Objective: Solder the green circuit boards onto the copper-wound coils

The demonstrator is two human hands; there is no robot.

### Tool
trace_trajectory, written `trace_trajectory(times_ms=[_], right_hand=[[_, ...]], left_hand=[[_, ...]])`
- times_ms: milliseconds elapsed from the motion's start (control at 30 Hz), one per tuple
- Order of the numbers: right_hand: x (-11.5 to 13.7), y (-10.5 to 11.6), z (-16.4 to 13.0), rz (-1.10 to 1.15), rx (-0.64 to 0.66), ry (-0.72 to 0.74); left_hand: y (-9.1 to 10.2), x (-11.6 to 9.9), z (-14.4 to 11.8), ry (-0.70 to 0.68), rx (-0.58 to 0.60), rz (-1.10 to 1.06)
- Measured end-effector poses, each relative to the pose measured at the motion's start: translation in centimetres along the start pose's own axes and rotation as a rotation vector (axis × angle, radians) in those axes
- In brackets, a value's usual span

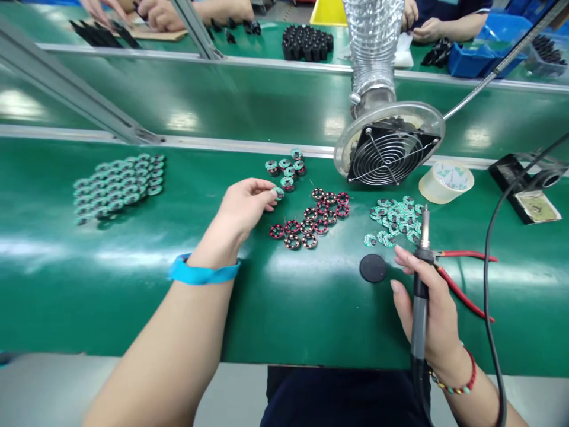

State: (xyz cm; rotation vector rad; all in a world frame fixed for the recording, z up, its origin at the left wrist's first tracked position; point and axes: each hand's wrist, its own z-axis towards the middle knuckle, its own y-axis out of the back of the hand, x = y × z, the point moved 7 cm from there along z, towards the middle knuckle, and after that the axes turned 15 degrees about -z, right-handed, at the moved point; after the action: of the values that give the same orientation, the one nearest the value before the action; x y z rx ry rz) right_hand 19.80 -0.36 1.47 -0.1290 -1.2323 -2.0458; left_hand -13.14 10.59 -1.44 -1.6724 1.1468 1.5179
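With fingertips pinched, my left hand [246, 207] holds a small motor coil topped by a green circuit board [279, 193], beside a little group of similar board-topped coils [288, 182]. My right hand [429, 314] has a soldering iron [420, 308] resting between its fingers, tip pointing up and away; thumb and forefinger are apart. Between the hands lie several bare copper-and-red coils [320, 225]. A loose pile of green C-shaped circuit boards [398, 219] sits beyond my right hand. Just left of that hand is a black round disc [373, 268].
Red-handled pliers [466, 290] lie right of the iron, near its hanging cable [488, 284]. A fume extractor fan [391, 151] hangs low at the back. Beside it are a tape roll [446, 182] and a soldering stand [527, 187]. Rows of board-topped coils [118, 184] fill the left. Co-workers' hands [155, 13] show across the bench.
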Motion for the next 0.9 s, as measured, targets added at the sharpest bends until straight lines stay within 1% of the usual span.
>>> trace_trajectory(times_ms=[67,100,200,233,267,300,333,367,433,467,500,533,600,667,700,767,800,833,900], right_hand=[[0.0,-0.1,0.0,0.002,0.009,-0.006],[0.0,-0.1,0.0,0.004,0.012,-0.008],[-0.1,-0.1,0.1,0.007,0.017,-0.013],[-0.1,-0.1,0.1,0.005,0.017,-0.015],[-0.1,-0.1,0.0,0.001,0.016,-0.019],[-0.2,-0.1,0.0,-0.004,0.015,-0.024],[-0.2,-0.1,0.0,-0.009,0.016,-0.029],[-0.2,-0.1,0.0,-0.014,0.016,-0.032],[-0.3,-0.1,0.1,-0.026,0.021,-0.038],[-0.3,-0.2,0.1,-0.031,0.024,-0.042],[-0.3,-0.2,0.1,-0.033,0.026,-0.045],[-0.3,-0.2,0.1,-0.035,0.029,-0.048],[-0.4,-0.3,0.2,-0.035,0.038,-0.057],[-0.5,-0.3,0.2,-0.032,0.041,-0.057],[-0.5,-0.3,0.1,-0.03,0.039,-0.056],[-0.4,-0.4,0.1,-0.031,0.042,-0.048],[-0.3,-0.5,0.1,-0.029,0.046,-0.044],[-0.2,-0.6,0.1,-0.022,0.048,-0.042],[0.2,-0.8,0.2,0.01,0.048,-0.044]], left_hand=[[0.2,0.9,0.8,-0.011,-0.025,0.022],[0.3,1.0,1.0,-0.033,-0.04,0.028],[0.9,0.0,0.6,-0.104,-0.09,0.091],[1.1,-0.7,0.2,-0.121,-0.075,0.144],[1.2,-1.3,-0.3,-0.127,-0.03,0.211],[1.2,-1.8,-0.8,-0.124,0.045,0.284],[0.8,-2.0,-1.4,-0.116,0.182,0.408],[0.6,-2.0,-2.0,-0.084,0.301,0.482],[0.1,-1.3,-3.4,-0.034,0.534,0.629],[-0.1,-0.9,-3.9,-0.03,0.618,0.682],[-0.2,-0.6,-4.3,-0.045,0.684,0.741],[-0.4,-0.3,-4.5,-0.07,0.724,0.791],[-0.5,-0.3,-4.3,-0.114,0.728,0.838],[-0.4,-0.8,-4.0,-0.133,0.688,0.816],[-0.5,-1.3,-3.9,-0.139,0.657,0.77],[-0.9,-2.6,-4.3,-0.171,0.6,0.624],[-1.5,-3.2,-4.9,-0.198,0.595,0.538],[-2.4,-3.7,-5.7,-0.233,0.619,0.456],[-4.9,-4.3,-8.2,-0.32,0.747,0.336]])
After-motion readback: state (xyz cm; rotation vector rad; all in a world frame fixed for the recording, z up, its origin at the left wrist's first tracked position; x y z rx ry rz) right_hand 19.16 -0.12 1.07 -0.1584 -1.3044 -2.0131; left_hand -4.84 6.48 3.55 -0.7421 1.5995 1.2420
